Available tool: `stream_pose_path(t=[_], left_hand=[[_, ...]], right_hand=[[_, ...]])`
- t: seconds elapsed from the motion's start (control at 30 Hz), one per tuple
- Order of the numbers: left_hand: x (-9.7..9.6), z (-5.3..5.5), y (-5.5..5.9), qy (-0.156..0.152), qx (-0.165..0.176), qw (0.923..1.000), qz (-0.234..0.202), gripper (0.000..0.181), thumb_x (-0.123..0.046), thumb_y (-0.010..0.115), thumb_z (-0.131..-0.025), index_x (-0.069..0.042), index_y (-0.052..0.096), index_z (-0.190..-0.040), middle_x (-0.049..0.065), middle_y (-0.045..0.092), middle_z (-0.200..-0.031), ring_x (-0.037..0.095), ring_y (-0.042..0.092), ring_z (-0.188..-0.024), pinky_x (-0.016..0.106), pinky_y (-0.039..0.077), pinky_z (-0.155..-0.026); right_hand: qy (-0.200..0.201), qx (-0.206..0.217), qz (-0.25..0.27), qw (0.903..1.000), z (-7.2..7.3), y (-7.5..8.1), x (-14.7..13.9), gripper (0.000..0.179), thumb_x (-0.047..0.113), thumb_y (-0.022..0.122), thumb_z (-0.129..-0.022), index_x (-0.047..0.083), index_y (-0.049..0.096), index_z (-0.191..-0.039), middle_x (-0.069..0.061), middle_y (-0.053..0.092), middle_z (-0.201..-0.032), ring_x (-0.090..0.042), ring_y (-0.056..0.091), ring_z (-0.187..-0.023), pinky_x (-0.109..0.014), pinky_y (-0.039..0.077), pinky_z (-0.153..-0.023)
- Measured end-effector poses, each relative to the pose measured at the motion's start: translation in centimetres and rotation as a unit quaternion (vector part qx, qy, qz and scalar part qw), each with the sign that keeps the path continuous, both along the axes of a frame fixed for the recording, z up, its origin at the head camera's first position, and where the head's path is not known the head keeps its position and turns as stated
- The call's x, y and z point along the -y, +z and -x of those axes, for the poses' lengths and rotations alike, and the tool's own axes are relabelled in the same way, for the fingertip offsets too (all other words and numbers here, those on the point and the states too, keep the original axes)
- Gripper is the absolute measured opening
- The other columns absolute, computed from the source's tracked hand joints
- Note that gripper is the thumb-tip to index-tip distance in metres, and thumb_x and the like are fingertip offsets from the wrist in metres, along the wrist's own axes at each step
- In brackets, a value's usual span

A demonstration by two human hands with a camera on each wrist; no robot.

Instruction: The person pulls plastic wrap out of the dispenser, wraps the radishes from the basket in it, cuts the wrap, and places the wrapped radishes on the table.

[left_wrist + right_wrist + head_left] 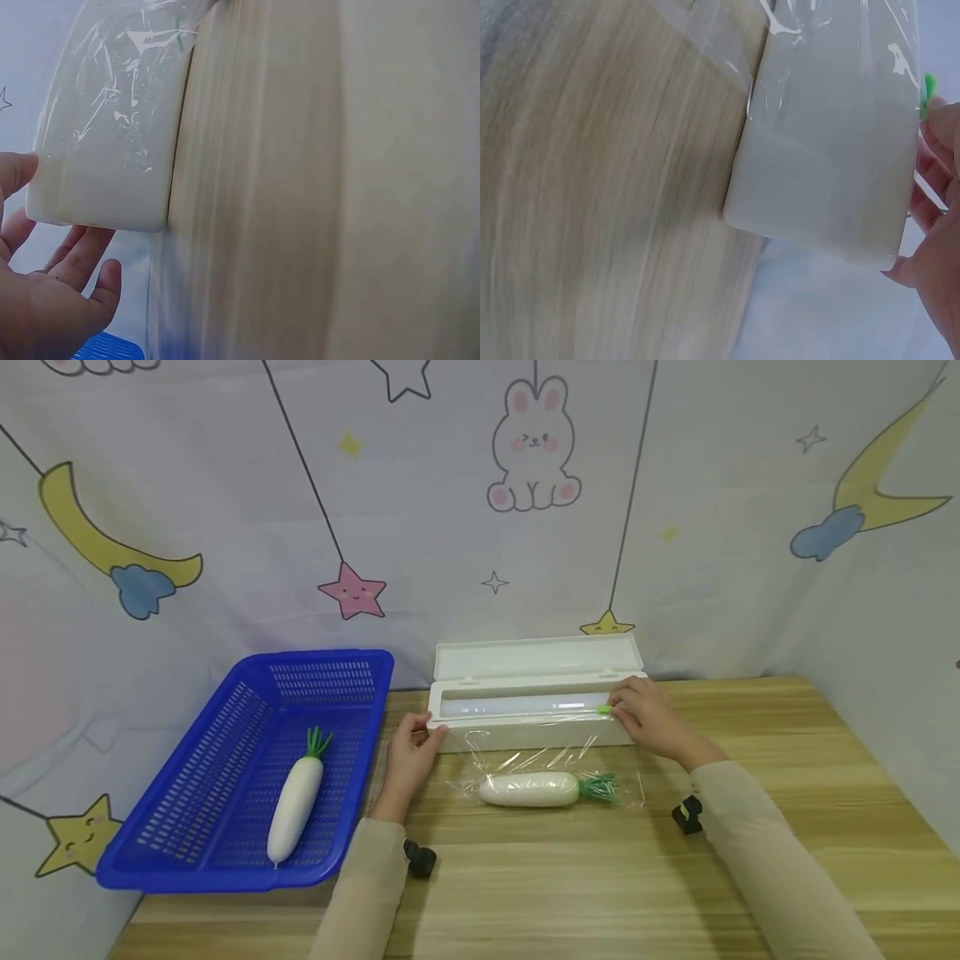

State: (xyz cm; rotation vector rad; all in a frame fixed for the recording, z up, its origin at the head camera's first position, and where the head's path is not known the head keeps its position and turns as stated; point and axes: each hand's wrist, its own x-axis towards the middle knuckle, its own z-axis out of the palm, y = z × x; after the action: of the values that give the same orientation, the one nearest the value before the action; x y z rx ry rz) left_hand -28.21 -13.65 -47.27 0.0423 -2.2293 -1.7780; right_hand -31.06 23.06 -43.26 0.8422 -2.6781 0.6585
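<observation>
A white cling film dispenser [540, 737] stands on the table with its lid [536, 657] raised, and a roll of film [517, 705] lies inside. My left hand [408, 764] grips the box's left end, thumb at the front edge and fingers around the end face in the left wrist view. At the other end, my right hand [651, 720] pinches the small green slider [604, 710] on the box's front edge; its tip [928, 86] shows in the right wrist view. Clear film [525, 760] hangs from that edge over a white radish [528, 790] with green leaves.
On the left is a blue plastic basket [378, 727] holding a second white radish [296, 808]. Behind the wooden table [570, 893] hangs a printed cloth [435, 510]. A black wrist camera [420, 858] is strapped to the left sleeve, another camera [687, 815] to the right.
</observation>
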Motion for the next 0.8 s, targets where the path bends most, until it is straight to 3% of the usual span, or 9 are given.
stream_pose_path(t=[0.23, 0.3, 0.53, 0.8], left_hand=[[0.3, 0.0, 0.2, -0.001, 0.009, 0.9999, 0.011, 0.025, -0.005, 0.065, -0.090, 0.007, 0.055, -0.110, 0.025, 0.057, -0.122, 0.032, 0.061, -0.098, 0.014, 0.045, -0.069], [0.6, -0.1, 0.3, 0.004, 0.013, 0.9999, 0.011, 0.027, -0.005, 0.066, -0.089, 0.006, 0.055, -0.111, 0.024, 0.058, -0.120, 0.032, 0.061, -0.098, 0.014, 0.045, -0.068], [0.7, -0.1, 0.1, -0.002, 0.008, 1.0000, 0.005, 0.027, -0.004, 0.065, -0.090, 0.008, 0.054, -0.112, 0.025, 0.056, -0.123, 0.034, 0.060, -0.100, 0.012, 0.045, -0.069], [0.0, 0.0, -0.1, -0.004, 0.000, 1.0000, 0.001, 0.027, -0.002, 0.064, -0.090, 0.009, 0.054, -0.112, 0.026, 0.056, -0.125, 0.035, 0.060, -0.100, 0.012, 0.045, -0.070]], right_hand=[[0.011, -0.038, 0.056, 0.9976, -0.5, -0.4, -2.3, 0.007, -0.014, 0.058, -0.087, -0.009, 0.061, -0.091, -0.025, 0.055, -0.103, -0.040, 0.050, -0.097, -0.051, 0.042, -0.083], [0.008, -0.045, 0.051, 0.9976, -0.6, -0.6, -2.7, 0.007, -0.012, 0.059, -0.087, -0.009, 0.062, -0.092, -0.024, 0.055, -0.103, -0.040, 0.051, -0.097, -0.051, 0.044, -0.082], [0.009, -0.049, 0.049, 0.9975, -0.5, -0.8, -3.1, 0.007, -0.011, 0.059, -0.087, -0.008, 0.063, -0.092, -0.023, 0.055, -0.104, -0.041, 0.046, -0.101, -0.053, 0.034, -0.089], [-0.007, -0.104, 0.032, 0.9940, -0.8, -0.7, -3.7, 0.006, -0.012, 0.061, -0.084, -0.008, 0.062, -0.087, -0.024, 0.056, -0.098, -0.041, 0.048, -0.093, -0.051, 0.036, -0.084]])
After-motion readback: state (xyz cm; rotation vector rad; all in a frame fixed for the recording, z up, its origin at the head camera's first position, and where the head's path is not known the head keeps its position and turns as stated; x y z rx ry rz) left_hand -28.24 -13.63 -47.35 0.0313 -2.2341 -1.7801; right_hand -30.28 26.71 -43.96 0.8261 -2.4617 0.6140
